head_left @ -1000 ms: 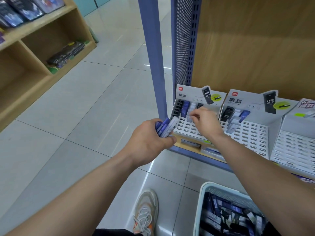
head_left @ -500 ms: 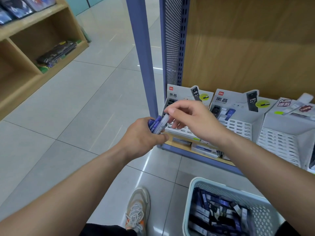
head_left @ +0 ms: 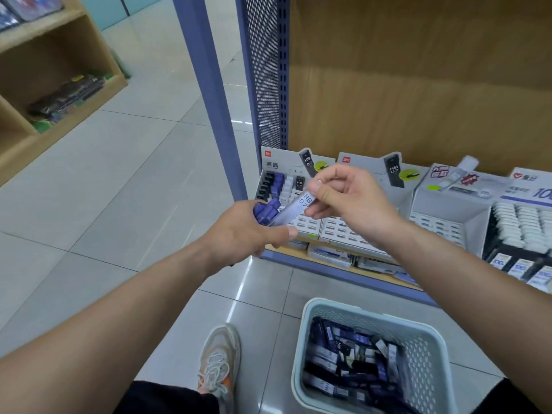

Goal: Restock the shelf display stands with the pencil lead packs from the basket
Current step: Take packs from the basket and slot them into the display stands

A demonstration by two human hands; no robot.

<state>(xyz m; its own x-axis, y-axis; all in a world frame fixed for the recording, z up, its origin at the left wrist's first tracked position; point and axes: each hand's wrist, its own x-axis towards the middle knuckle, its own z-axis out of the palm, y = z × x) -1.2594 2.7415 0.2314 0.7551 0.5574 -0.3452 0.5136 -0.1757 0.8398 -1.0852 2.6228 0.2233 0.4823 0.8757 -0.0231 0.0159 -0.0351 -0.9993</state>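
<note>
Hands meet at the centre of the frame, in front of a low wooden shelf (head_left: 286,251). The left hand (head_left: 245,231) has its fingers (head_left: 282,234) curled round a bundle of dark blue plastic pencil lead packs (head_left: 265,209), whose ends stick up out of the fist. The right hand (head_left: 355,201), just to the right and slightly higher, pinches a pale translucent pack marked HB 0.7 (head_left: 300,204) between thumb and forefinger at its upper end. This pack slants down to the left, and its lower end lies against the bundle. The remaining right fingers are loosely curled below the pinch.

Behind the hands, white cardboard display stands sit side by side on the shelf. The leftmost stand (head_left: 277,162) holds short rows of black, blue and pale packs in its upper part, with bare slotted tray below them. The second stand (head_left: 358,165) is largely hidden by the right hand. The third stand (head_left: 445,201) is at the right of the frame; its contents are too blurred to tell.

A pale blue-grey perforated plastic basket (head_left: 328,304) stands on the grey tiled floor (head_left: 119,174) at the lower right, holding a loose heap of dark blue, black and pale packs (head_left: 349,360). A beige laced trainer (head_left: 218,360) is just left of it. A blue metal upright (head_left: 206,85) and a perforated blue panel (head_left: 265,70) rise at the shelf's left end, beside a wooden back panel (head_left: 418,70). A wooden shelving unit (head_left: 59,43) fills the upper left.
</note>
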